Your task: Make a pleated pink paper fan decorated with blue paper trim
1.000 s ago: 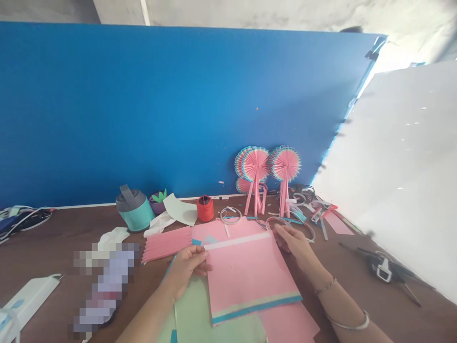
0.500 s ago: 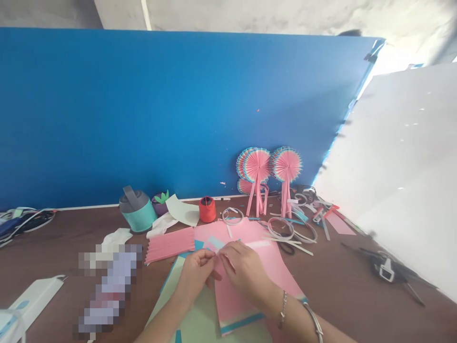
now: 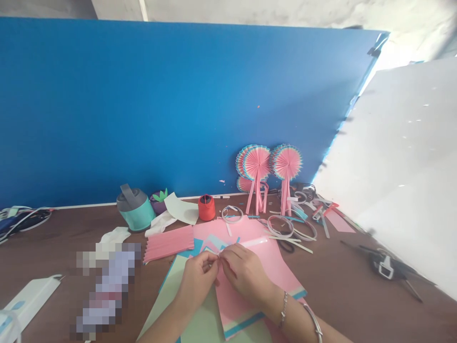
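Note:
My left hand (image 3: 200,276) and my right hand (image 3: 247,272) meet over the middle of a paper stack, fingertips pinched together. Behind the fingertips sticks out a folded pink and light-blue paper (image 3: 213,242) with blue edges, held between both hands; the fingers hide most of it. Beneath my right wrist lie pink sheets (image 3: 243,305) with blue edges. Pale green sheets (image 3: 200,309) spread under my left wrist. To the left of my hands is a pleated pink paper (image 3: 169,244). A clear strip (image 3: 255,242) lies on the pink sheets behind my right hand.
Pink paper fans (image 3: 257,163) stand against the blue panel (image 3: 143,95). Rolls of tape (image 3: 280,226) and paper strips lie at right. A red spool (image 3: 206,207), a teal container (image 3: 135,209) and a glue gun (image 3: 386,267) are on the brown table (image 3: 332,305).
My fingertips have drawn closer together. The folded paper behind them has shifted, showing more pink and blue edges. The whole view has moved slightly.

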Action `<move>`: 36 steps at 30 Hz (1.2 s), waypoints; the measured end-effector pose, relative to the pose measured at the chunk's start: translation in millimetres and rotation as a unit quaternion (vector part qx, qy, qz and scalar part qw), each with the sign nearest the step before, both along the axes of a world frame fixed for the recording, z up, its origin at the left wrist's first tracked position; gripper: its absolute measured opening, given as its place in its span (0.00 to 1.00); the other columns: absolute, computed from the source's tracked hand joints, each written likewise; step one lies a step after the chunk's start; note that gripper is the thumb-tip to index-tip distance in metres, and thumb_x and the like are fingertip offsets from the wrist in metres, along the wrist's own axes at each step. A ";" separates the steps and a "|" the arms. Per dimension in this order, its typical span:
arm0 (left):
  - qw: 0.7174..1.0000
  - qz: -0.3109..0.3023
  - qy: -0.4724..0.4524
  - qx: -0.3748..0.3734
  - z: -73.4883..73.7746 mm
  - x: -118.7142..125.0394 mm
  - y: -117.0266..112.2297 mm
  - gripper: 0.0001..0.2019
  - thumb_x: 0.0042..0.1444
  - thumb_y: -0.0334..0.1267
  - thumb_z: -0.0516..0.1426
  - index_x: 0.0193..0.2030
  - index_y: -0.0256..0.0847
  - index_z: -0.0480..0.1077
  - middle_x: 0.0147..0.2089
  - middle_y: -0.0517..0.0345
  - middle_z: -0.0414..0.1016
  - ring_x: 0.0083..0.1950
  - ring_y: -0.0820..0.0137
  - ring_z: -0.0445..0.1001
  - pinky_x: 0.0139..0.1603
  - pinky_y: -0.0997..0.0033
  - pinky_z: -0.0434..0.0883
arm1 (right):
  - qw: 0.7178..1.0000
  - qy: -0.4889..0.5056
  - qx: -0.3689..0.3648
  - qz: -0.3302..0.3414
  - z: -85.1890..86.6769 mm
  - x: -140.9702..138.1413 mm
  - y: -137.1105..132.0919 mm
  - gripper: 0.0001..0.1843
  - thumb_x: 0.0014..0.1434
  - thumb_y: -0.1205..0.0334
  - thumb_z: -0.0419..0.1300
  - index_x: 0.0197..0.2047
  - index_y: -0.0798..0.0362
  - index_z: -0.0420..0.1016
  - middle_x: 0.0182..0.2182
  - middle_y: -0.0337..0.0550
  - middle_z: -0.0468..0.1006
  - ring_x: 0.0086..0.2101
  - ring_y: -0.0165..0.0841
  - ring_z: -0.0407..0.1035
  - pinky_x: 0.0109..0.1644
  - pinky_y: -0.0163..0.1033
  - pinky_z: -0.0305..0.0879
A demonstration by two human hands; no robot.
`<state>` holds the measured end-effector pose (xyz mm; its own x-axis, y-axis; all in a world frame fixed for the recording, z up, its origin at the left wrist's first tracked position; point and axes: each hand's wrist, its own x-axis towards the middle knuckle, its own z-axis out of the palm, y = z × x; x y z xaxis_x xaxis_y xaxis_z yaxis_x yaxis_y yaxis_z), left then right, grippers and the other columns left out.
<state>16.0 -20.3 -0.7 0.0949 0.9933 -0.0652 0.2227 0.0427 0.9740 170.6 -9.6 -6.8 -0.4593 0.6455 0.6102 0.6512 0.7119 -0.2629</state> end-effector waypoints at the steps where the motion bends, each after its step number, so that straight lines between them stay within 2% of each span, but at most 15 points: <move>1: 1.000 0.000 0.005 0.003 -0.1 -0.2 -0.5 0.08 0.49 0.42 0.55 0.27 0.40 0.69 0.20 0.64 0.68 0.20 0.70 0.72 0.25 0.73 0.66 | 1.000 0.001 -0.002 -0.001 -0.2 0.0 -0.2 0.12 0.61 0.72 0.46 0.33 0.53 0.69 0.27 0.44 0.73 0.29 0.34 0.65 0.31 0.37 0.61; 11: 0.996 -0.027 0.071 0.041 -10.6 -4.6 -1.4 0.09 0.55 0.42 0.52 0.30 0.41 0.69 0.23 0.62 0.71 0.22 0.70 0.72 0.26 0.74 0.64 | 1.000 0.008 0.004 0.017 -0.1 0.5 -1.1 0.13 0.61 0.72 0.45 0.34 0.54 0.69 0.27 0.44 0.73 0.29 0.34 0.65 0.31 0.37 0.61; 18: 0.988 -0.035 0.128 0.075 -2.9 -1.8 -4.5 0.11 0.56 0.43 0.51 0.29 0.42 0.69 0.21 0.61 0.70 0.22 0.70 0.70 0.25 0.74 0.62 | 1.000 0.013 0.007 0.009 -0.7 -0.7 -1.9 0.12 0.60 0.72 0.46 0.34 0.54 0.69 0.27 0.44 0.73 0.29 0.34 0.64 0.31 0.38 0.62; 28: 0.990 -0.023 0.129 0.061 -6.3 -0.9 -4.4 0.11 0.56 0.43 0.51 0.30 0.41 0.70 0.22 0.60 0.71 0.23 0.70 0.69 0.26 0.74 0.63 | 1.000 0.005 0.009 0.027 2.5 0.8 -1.4 0.12 0.60 0.73 0.46 0.34 0.55 0.70 0.28 0.45 0.74 0.31 0.34 0.66 0.33 0.37 0.64; 36: 0.989 -0.022 0.121 0.077 -8.5 -0.9 -6.8 0.12 0.56 0.43 0.51 0.30 0.40 0.70 0.20 0.63 0.66 0.22 0.73 0.64 0.24 0.77 0.59 | 1.000 0.009 0.018 0.021 -2.4 0.1 0.5 0.10 0.58 0.72 0.47 0.32 0.55 0.69 0.27 0.45 0.73 0.29 0.34 0.65 0.32 0.37 0.63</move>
